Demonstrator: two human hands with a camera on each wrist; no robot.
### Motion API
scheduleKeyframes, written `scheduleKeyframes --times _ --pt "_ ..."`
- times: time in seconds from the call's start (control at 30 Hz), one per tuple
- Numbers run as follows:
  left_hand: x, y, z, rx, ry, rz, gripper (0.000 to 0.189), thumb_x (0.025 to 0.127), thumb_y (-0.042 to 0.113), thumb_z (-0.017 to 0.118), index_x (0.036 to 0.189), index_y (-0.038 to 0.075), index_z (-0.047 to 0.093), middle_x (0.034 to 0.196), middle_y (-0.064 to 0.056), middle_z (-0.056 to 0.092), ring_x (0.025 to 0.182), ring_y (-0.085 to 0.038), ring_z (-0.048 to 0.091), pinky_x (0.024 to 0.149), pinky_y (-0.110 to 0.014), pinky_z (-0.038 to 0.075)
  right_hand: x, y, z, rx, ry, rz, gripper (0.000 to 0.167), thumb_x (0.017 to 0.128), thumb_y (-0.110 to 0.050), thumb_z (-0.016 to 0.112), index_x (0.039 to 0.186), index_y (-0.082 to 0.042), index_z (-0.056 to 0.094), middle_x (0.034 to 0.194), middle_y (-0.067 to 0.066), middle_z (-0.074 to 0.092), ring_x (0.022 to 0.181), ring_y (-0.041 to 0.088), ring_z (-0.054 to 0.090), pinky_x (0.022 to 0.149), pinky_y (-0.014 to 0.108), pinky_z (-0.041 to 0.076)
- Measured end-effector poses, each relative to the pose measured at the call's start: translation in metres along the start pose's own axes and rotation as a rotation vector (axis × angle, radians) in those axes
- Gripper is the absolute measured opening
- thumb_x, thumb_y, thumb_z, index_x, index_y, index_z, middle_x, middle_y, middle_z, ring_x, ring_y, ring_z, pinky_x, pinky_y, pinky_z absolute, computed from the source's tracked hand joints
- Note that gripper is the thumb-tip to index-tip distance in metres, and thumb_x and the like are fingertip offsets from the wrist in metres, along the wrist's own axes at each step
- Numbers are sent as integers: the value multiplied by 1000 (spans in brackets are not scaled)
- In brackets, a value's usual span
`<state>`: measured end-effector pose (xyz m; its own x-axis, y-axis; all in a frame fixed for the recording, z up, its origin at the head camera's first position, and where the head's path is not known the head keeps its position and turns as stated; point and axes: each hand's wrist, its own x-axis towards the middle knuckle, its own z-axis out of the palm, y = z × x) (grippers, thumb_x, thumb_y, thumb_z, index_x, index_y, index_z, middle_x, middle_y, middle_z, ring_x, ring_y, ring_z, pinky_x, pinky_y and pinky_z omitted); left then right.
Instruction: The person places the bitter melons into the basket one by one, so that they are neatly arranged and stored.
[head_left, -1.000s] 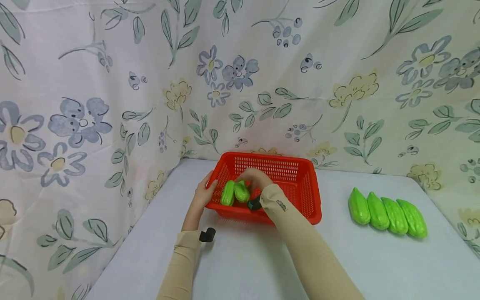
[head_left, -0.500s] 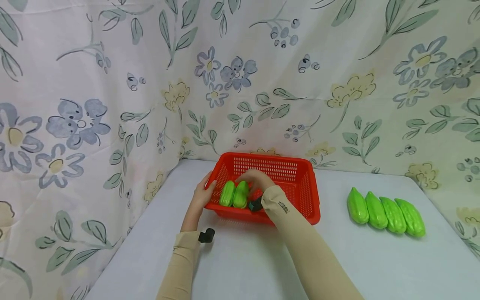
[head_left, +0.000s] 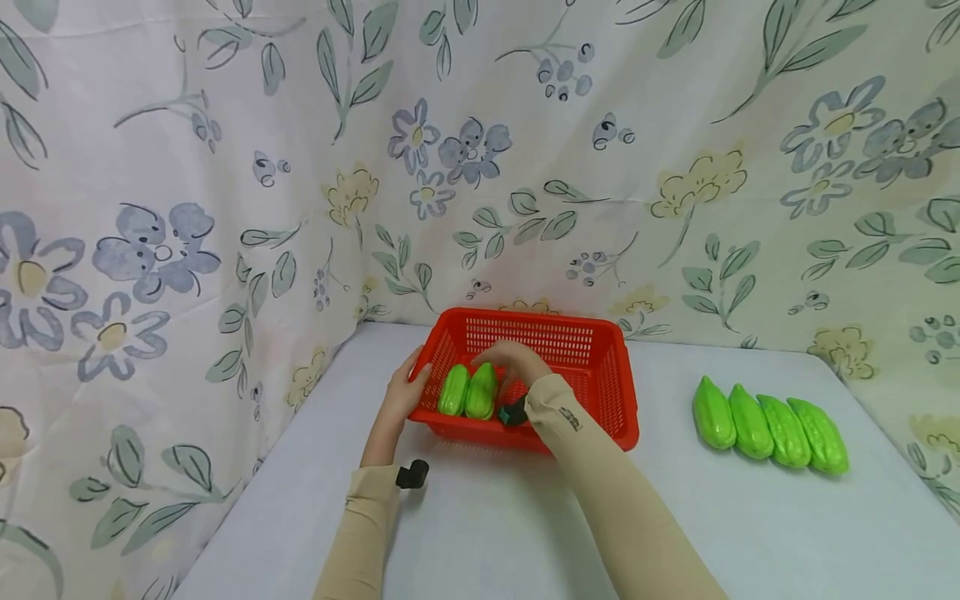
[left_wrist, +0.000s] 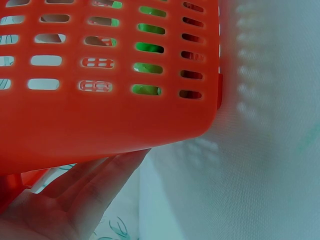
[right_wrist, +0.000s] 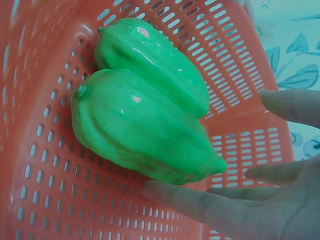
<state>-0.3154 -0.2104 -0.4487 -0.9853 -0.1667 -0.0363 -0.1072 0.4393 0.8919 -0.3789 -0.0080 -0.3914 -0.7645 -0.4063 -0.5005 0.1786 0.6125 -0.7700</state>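
Observation:
My left hand [head_left: 406, 392] holds the left side of a red plastic basket [head_left: 627, 375]. In the left wrist view its fingers [left_wrist: 107, 185] lie along the outer wall, below the rim. Inside the basket, at its left end, two glossy green ridged gourds lie side by side: an outer gourd [head_left: 453, 390] and an inner gourd [head_left: 481, 392]. My right hand [head_left: 517, 360] reaches into the basket just right of the inner gourd. The right wrist view shows that hand with fingers spread, one fingertip right at the side of the nearer gourd [right_wrist: 135, 125] and nothing in its grip.
Several more green gourds [head_left: 770, 427] lie in a slanting row on the white table [head_left: 480, 525], right of the basket. A floral curtain [head_left: 480, 167] hangs behind and along the left. A black wrist mount [head_left: 413, 474] sticks out from the left sleeve.
The inner gourd has turned from a tilted pose to lie parallel to the outer one, and my right hand's fingers have loosened from it. The left hand stays on the basket.

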Motion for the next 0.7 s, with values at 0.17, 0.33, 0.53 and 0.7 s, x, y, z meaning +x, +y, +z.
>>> scheduleKeyframes --times 0.17,0.33,0.53,0.7 --pt "-1 1 -1 -1 -5 -5 55 103 33 46 154 23 29 156 -16 36 125 -34 48 103 -55 44 -4 -1 1 147 86 41 59 94 -24 65 144 -5 41 153 16 35 134 41 42 98 51 50" --pt "-2 2 -1 9 -8 -17 56 103 34 46 155 25 28 157 -16 35 122 -34 49 100 -53 46 -11 -1 -1 202 126 -2 81 93 -30 65 155 -7 18 161 16 20 138 50 33 104 59 43" --pt "-1 2 -1 13 -9 -9 56 103 35 46 155 25 28 157 -16 35 123 -34 49 101 -54 46 -20 -1 -2 224 151 -59 86 92 -35 64 157 -10 13 163 14 14 143 45 27 108 62 36" --pt "0 0 -1 14 -11 -18 56 103 34 46 155 26 28 156 -16 36 118 -33 51 98 -51 49 -26 0 -1 188 189 -97 85 91 -40 64 156 -12 18 163 13 16 143 40 30 108 60 38"
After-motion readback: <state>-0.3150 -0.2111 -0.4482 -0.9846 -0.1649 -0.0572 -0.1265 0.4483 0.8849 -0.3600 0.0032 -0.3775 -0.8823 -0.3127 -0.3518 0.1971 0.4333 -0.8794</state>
